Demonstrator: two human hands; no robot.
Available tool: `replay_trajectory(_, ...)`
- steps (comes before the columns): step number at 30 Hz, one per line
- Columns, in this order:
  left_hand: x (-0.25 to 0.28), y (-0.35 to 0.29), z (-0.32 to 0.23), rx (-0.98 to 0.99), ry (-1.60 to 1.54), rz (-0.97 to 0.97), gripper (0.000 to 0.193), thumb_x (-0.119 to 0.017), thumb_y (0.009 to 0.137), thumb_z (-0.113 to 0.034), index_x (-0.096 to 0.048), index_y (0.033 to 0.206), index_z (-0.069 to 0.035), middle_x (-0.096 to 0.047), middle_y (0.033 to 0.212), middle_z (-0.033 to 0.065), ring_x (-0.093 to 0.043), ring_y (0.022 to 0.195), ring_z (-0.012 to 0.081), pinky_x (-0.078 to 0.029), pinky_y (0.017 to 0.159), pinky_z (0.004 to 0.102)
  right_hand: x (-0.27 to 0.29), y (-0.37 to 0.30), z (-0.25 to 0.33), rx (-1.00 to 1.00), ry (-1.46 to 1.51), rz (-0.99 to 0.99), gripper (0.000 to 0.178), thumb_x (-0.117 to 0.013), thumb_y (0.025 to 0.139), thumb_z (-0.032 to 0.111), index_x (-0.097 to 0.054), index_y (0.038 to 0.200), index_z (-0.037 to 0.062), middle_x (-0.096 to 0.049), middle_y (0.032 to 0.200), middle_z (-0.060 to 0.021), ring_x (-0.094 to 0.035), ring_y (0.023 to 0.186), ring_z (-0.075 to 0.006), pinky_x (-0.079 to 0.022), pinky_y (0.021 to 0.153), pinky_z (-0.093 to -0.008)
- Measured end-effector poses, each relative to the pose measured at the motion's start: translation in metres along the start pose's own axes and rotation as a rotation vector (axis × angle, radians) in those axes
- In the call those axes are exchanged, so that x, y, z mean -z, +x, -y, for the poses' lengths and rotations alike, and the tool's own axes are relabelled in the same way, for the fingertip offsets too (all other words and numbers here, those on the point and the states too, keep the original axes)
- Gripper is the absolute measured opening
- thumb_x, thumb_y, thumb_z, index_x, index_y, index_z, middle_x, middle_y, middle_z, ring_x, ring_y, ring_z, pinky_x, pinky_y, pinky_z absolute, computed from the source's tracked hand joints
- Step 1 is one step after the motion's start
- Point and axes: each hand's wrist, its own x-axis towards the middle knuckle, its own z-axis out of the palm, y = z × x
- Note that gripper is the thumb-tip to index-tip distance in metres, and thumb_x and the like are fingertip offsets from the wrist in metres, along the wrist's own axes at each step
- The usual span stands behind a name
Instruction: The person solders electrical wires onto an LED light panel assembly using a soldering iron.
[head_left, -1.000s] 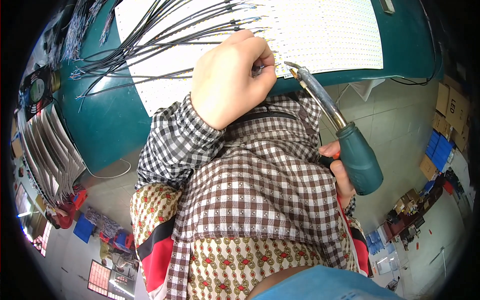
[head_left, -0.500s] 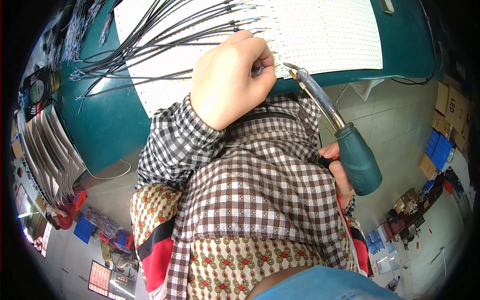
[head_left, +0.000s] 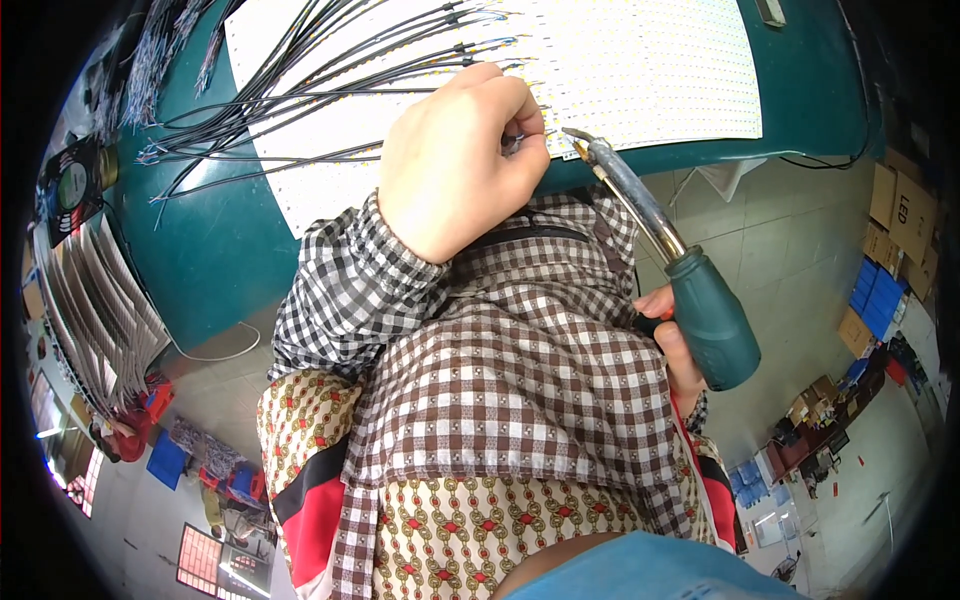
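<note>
My left hand (head_left: 455,160) rests over the near edge of a white LED board (head_left: 660,80). Its thumb and forefinger are pinched on a black cable (head_left: 330,157), which runs in from the left beneath the hand; the pinched end is mostly hidden. Low on the right, my right hand (head_left: 680,345) grips a soldering iron (head_left: 715,320) with a thick green handle and metal shaft. The iron's bent tip points up and left, by the board's near edge just right of my left fingertips. Several more black cables (head_left: 290,95) fan across the board's left part, with thin coloured wire ends.
Under the board is a green tabletop (head_left: 220,240), its near edge close to my body. Bundled wires (head_left: 155,70) lie at the far left, above a round black reel (head_left: 75,185) and a stack of pale boards (head_left: 105,310). Cardboard boxes (head_left: 910,220) stand off to the right.
</note>
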Motion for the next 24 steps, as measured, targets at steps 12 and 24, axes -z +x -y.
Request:
replay_trajectory(12,-0.0001,-0.0003,0.0016,-0.004,-0.012,-0.002,0.006,-0.069,0.078,-0.010,-0.065,0.079,-0.005,-0.062,0.077,0.0059,-0.064,0.070,0.0183,-0.050,0.060,0.0289,-0.0016,0.0014,0.0025,-0.005,0.015,-0.005,0.043,-0.082,0.076,0.007,-0.060,0.109,-0.0089,-0.069,0.088,-0.0124,-0.069,0.084,-0.0222,-0.057,0.081,-0.0350)
replay_trajectory(24,-0.0005,-0.0001,0.0004,-0.011,-0.005,-0.003,0.007,-0.069,0.078,-0.010,-0.065,0.078,-0.005,-0.061,0.076,0.0058,-0.064,0.069,0.0184,-0.050,0.059,0.0290,0.0006,0.0014,-0.0012,-0.001,0.021,0.017,0.045,-0.083,0.076,0.005,-0.059,0.111,-0.0099,-0.069,0.089,-0.0130,-0.069,0.084,-0.0215,-0.057,0.081,-0.0350)
